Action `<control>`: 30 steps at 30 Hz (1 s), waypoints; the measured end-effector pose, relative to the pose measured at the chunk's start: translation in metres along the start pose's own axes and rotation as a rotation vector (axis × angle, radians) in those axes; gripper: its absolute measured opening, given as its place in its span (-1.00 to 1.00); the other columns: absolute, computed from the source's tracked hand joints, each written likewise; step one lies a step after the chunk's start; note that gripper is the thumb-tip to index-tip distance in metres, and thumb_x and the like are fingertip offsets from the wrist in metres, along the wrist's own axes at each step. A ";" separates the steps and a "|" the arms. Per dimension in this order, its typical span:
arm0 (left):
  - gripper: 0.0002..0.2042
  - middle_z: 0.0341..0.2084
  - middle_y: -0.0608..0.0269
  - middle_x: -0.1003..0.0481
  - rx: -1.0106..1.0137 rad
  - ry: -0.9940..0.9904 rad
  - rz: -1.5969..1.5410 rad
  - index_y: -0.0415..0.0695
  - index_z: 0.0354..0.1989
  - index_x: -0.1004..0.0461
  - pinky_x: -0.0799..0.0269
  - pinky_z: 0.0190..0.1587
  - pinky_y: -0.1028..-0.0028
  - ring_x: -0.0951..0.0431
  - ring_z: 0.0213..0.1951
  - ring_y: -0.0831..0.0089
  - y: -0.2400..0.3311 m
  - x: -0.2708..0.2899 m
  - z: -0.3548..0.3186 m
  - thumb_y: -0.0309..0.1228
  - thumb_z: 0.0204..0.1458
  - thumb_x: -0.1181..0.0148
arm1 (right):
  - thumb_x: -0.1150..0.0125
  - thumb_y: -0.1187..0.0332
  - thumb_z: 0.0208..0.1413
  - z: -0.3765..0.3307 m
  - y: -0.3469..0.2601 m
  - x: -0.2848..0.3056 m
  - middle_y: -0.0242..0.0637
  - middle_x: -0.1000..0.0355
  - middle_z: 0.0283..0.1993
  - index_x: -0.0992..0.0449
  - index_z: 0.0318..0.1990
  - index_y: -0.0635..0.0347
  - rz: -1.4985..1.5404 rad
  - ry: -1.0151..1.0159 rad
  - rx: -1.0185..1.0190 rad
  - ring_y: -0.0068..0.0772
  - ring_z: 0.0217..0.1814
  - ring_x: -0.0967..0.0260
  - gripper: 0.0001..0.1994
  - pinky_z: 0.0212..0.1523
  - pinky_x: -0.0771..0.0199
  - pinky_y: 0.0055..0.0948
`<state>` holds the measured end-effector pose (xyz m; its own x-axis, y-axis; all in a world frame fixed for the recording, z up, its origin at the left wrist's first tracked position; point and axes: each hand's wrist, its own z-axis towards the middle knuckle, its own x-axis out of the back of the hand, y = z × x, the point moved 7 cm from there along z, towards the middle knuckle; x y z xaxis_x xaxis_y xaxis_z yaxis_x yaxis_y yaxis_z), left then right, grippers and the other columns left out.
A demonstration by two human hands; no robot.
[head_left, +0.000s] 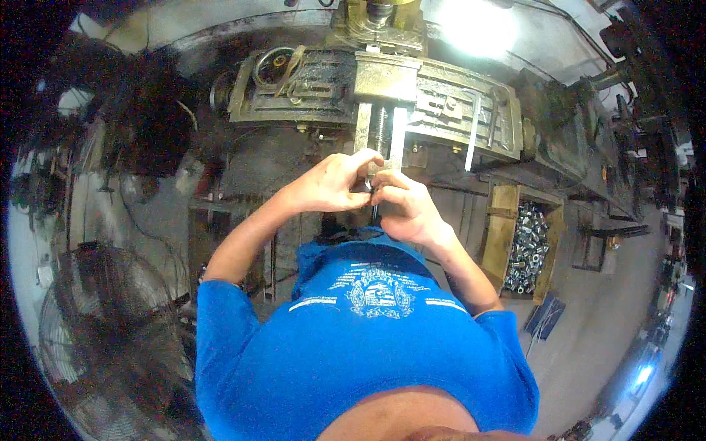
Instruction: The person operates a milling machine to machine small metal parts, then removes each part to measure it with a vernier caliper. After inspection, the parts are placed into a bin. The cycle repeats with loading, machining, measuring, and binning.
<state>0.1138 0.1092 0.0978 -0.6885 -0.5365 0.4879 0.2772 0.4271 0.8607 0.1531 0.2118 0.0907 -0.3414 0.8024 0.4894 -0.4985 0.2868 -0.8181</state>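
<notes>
In front of the machine vise, my two hands meet at the fingertips. My left hand (334, 184) has its thumb and fingers curled round a small shiny metal piece (369, 182), mostly covered by the fingers. My right hand (406, 204) closes on the same piece from the other side, its fingers bent inward. Just beyond my hands lies the vise (387, 77), its threaded screw (382, 125) exposed between two pale rails. A dark slim rod or handle (376, 212) shows below my fingers.
The vise sits across a milling machine table (294, 110) with scattered chips. An L-shaped metal bar (473, 132) lies at its right. A wooden crate (503, 228) of small metal parts stands right of me. A large fan (103, 316) is at lower left, a blue object (544, 317) on the floor.
</notes>
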 end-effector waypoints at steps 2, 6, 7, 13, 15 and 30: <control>-0.55 -0.55 0.34 -0.42 0.002 -0.055 -0.213 -0.18 -0.05 -0.24 -0.25 -0.48 0.60 -0.35 -0.51 0.65 -0.018 0.000 0.005 -0.53 -0.20 -0.18 | -0.07 0.53 -0.46 0.002 0.002 0.002 -0.17 -0.33 -0.21 -0.45 -0.38 0.20 0.065 0.003 -0.026 -0.18 -0.15 -0.35 -0.69 -0.16 -0.37 -0.41; -0.60 -0.49 0.33 -0.43 0.024 -0.049 -0.630 -0.19 -0.03 -0.27 -0.30 -0.40 0.61 -0.39 -0.44 0.67 -0.038 0.012 0.013 -0.50 -0.10 -0.17 | 0.00 0.57 -0.50 0.010 0.020 0.007 -0.22 -0.33 -0.22 -0.48 -0.41 0.26 0.301 0.178 -0.024 -0.30 -0.17 -0.35 -0.68 -0.15 -0.36 -0.46; -0.65 -0.46 0.31 -0.45 0.039 -0.005 -0.741 -0.20 -0.06 -0.31 -0.33 -0.36 0.60 -0.41 -0.41 0.65 -0.044 0.016 0.013 -0.51 -0.08 -0.15 | 0.02 0.58 -0.50 0.014 0.023 0.008 -0.23 -0.33 -0.21 -0.48 -0.42 0.27 0.352 0.239 -0.023 -0.33 -0.18 -0.35 -0.68 -0.15 -0.36 -0.47; -0.82 -0.35 0.24 -0.48 -0.015 0.202 -0.787 -0.27 -0.24 -0.43 -0.40 -0.25 0.53 -0.47 -0.30 0.54 -0.071 0.042 0.011 -0.52 -0.05 -0.13 | 0.10 0.61 -0.46 0.034 0.037 -0.008 -0.24 -0.31 -0.19 -0.52 -0.31 0.34 0.502 0.462 -0.214 -0.46 -0.21 -0.35 -0.58 -0.13 -0.35 -0.55; -0.81 -0.34 0.26 -0.49 -0.024 0.243 -0.839 -0.26 -0.24 -0.43 -0.39 -0.22 0.54 -0.47 -0.30 0.55 -0.082 0.046 0.012 -0.51 -0.05 -0.14 | 0.10 0.61 -0.44 0.044 0.033 -0.010 -0.25 -0.31 -0.18 -0.52 -0.31 0.34 0.491 0.514 -0.251 -0.45 -0.22 -0.35 -0.60 -0.13 -0.35 -0.54; -0.86 -0.50 0.21 -0.51 -0.121 0.334 -0.935 -0.28 -0.30 -0.47 -0.41 -0.37 0.55 -0.49 -0.49 0.52 -0.109 0.088 0.041 -0.49 -0.01 -0.08 | -0.06 0.53 -0.38 0.060 0.021 0.009 -0.22 -0.24 -0.13 -0.35 0.03 0.18 -0.241 0.519 -0.442 -0.39 -0.15 -0.27 -0.40 -0.10 -0.28 -0.53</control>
<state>-0.0048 0.0452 0.0414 -0.4464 -0.8039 -0.3930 -0.2008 -0.3380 0.9195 0.0919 0.1939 0.0966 0.2143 0.8037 0.5551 -0.1063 0.5841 -0.8047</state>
